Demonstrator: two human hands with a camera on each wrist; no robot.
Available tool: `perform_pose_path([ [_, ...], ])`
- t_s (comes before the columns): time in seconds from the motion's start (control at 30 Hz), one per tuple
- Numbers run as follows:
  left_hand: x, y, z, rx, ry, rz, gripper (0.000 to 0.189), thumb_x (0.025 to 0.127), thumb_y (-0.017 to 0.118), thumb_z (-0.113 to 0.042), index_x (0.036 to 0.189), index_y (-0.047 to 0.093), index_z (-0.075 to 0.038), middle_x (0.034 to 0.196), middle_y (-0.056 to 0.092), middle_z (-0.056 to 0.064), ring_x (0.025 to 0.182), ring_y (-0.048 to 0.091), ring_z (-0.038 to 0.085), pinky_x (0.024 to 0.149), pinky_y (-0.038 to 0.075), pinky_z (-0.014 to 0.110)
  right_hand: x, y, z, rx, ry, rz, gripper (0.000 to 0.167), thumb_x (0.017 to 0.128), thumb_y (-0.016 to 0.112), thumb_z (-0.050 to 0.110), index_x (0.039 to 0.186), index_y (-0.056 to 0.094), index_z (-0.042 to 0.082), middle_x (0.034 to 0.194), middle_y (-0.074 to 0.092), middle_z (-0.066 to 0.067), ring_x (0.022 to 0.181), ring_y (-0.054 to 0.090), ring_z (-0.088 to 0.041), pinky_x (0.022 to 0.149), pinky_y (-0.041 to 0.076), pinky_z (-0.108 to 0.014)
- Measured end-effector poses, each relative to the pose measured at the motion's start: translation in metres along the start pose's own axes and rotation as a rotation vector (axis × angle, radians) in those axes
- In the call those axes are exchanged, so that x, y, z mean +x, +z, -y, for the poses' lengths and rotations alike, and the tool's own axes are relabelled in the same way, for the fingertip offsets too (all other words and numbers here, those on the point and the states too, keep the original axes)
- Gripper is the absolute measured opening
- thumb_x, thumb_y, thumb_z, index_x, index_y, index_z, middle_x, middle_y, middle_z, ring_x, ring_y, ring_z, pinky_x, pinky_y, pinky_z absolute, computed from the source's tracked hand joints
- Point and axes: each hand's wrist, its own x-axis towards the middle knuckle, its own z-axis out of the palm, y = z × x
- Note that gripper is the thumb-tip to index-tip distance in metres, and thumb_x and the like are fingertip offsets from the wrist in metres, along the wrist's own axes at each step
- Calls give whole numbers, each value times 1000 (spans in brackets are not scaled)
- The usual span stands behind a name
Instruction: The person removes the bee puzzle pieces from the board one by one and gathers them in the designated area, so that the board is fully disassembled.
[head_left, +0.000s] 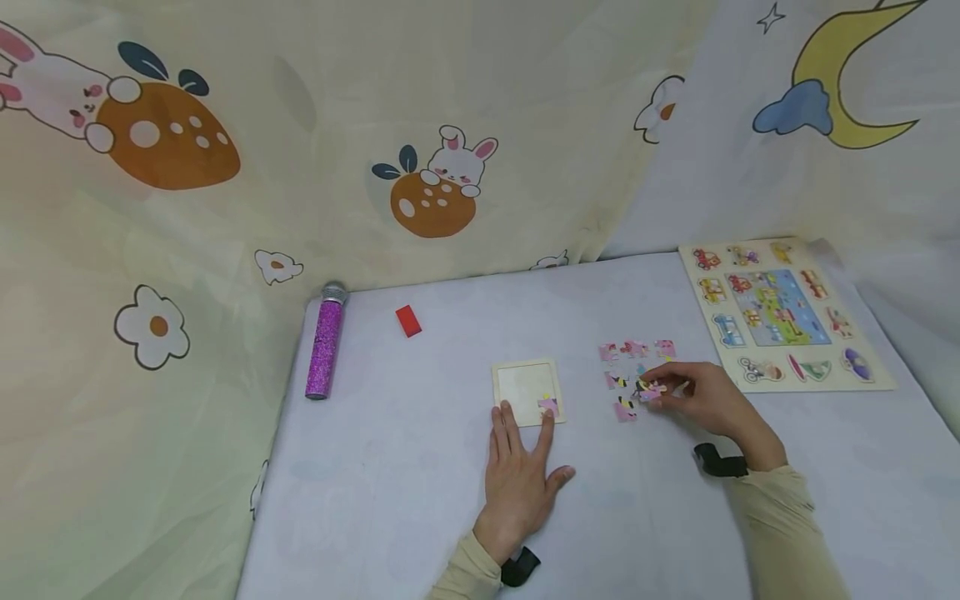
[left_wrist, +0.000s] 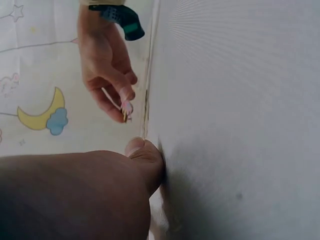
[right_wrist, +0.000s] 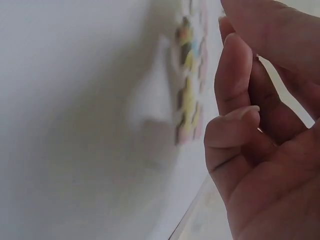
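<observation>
My left hand (head_left: 519, 490) lies flat with spread fingers, its fingertips on the lower edge of a small square puzzle tray (head_left: 522, 363). One pink and yellow puzzle piece (head_left: 548, 405) sits in the tray's lower right corner, beside the index fingertip. To the right, my right hand (head_left: 711, 402) pinches a pink puzzle piece (left_wrist: 127, 109) between thumb and fingers, raised off the table in the left wrist view. Several loose puzzle pieces (head_left: 626, 409) lie in rows just left of and beyond that hand. The right wrist view shows them blurred, with the pinched piece hidden.
A large picture board (head_left: 787, 312) with vehicle and other shapes lies at the right back. A purple glittery microphone (head_left: 326, 350) and a red block (head_left: 408, 321) are at the left back. A patterned cloth (head_left: 315, 125) hangs behind the white table (head_left: 390, 483).
</observation>
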Motion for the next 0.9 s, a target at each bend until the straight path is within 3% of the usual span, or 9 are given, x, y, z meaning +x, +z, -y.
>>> perform_pose_path([
  [0.3, 0, -2, 0, 22, 3, 3, 83, 100, 57, -65, 168, 34, -24, 168, 14, 43, 158, 16, 57, 126, 32, 56, -13, 1, -16, 9, 60, 43, 29, 86, 89, 16, 113, 81, 17, 97, 73, 2, 83, 56, -9, 72, 49, -22],
  [0.6, 1, -2, 0, -2, 10, -6, 82, 100, 57, -64, 168, 35, -23, 167, 13, 44, 158, 16, 58, 125, 32, 58, -16, 7, -17, 13, -11, -12, 32, 80, 92, 10, 111, 82, 16, 94, 69, 2, 82, 55, -10, 71, 46, -22],
  [0.9, 0, -2, 0, -5, 11, -2, 82, 100, 57, -64, 167, 35, -22, 166, 14, 44, 158, 16, 59, 125, 31, 59, -16, 10, -17, 14, 11, -6, 36, 80, 93, 12, 113, 82, 15, 95, 67, 1, 83, 53, -11, 71, 44, -23],
])
